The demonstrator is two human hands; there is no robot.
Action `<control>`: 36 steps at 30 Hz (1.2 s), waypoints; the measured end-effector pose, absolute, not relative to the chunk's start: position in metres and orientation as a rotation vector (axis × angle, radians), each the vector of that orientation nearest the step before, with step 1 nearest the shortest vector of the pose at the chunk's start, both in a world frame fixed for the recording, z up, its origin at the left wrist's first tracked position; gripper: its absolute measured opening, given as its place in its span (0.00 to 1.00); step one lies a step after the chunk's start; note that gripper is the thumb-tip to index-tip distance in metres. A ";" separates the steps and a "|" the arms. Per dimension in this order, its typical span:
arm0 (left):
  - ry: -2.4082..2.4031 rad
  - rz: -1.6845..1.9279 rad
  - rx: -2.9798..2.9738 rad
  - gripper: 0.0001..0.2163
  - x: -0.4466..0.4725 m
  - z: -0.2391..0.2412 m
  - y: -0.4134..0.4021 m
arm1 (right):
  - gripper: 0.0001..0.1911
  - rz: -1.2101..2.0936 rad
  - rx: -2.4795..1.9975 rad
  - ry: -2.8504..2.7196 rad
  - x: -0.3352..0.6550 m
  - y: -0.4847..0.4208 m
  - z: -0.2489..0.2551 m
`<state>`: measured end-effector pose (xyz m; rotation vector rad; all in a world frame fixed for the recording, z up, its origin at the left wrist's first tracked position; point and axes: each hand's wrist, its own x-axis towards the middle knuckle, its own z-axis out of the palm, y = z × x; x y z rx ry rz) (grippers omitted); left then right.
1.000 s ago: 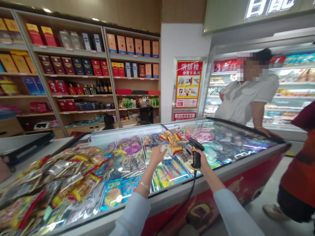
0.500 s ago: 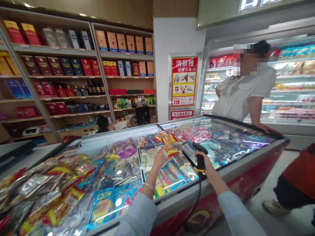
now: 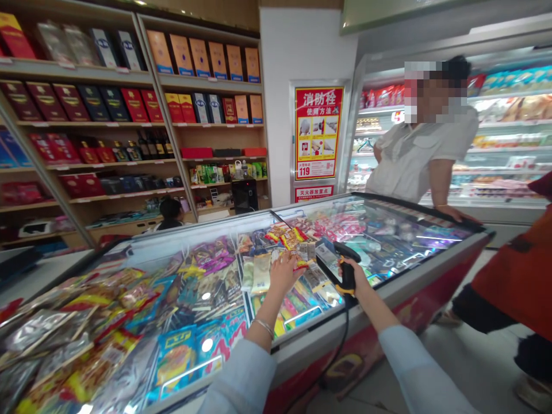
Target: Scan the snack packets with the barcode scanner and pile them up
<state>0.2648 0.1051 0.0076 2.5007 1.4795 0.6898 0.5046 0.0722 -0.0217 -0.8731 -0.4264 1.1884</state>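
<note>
My left hand reaches over the glass top of a chest freezer and pinches a red and yellow snack packet among several packets lying on the glass. My right hand is closed around the handle of a black and yellow barcode scanner, whose head points toward that packet. The scanner's cable hangs down in front of the freezer. Both my sleeves are light blue.
A person in a white shirt leans a hand on the freezer's far right corner. Another person in orange stands at the right edge. Shelves of boxed goods line the back wall; an open refrigerated case is at right.
The view has shifted left and down slightly. My left hand closed onto the red and yellow packet, and the scanner in my right hand moved a little nearer to it.
</note>
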 end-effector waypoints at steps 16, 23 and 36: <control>1.636 0.682 2.643 0.17 0.273 0.005 0.098 | 0.02 1.175 -0.881 -0.426 0.505 0.071 -0.024; 1.539 0.859 2.430 0.15 0.273 0.001 0.103 | 0.03 1.167 -0.891 -0.430 0.503 0.069 -0.021; 1.390 1.006 2.213 0.08 0.257 0.021 0.096 | 0.04 1.156 -0.891 -0.520 0.478 0.047 0.005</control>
